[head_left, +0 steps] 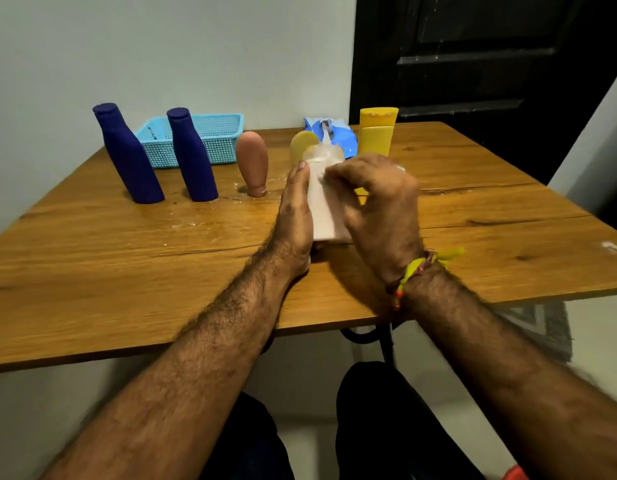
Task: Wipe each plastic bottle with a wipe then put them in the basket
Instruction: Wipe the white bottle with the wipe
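My left hand grips a pale pinkish bottle upright at the table's middle. My right hand presses a white wipe against the bottle's upper side; most of the wipe is hidden by my fingers. Two dark blue bottles stand at the left. A brown bottle stands on its cap beside them. A yellow round-topped bottle shows behind the held one, and a yellow tube stands at the back right. The light blue basket sits by the wall.
A blue wipes pack lies at the back between the yellow bottles. The wooden table ends near my lap, and its right edge slants toward a dark door. White smears mark the wood near the brown bottle.
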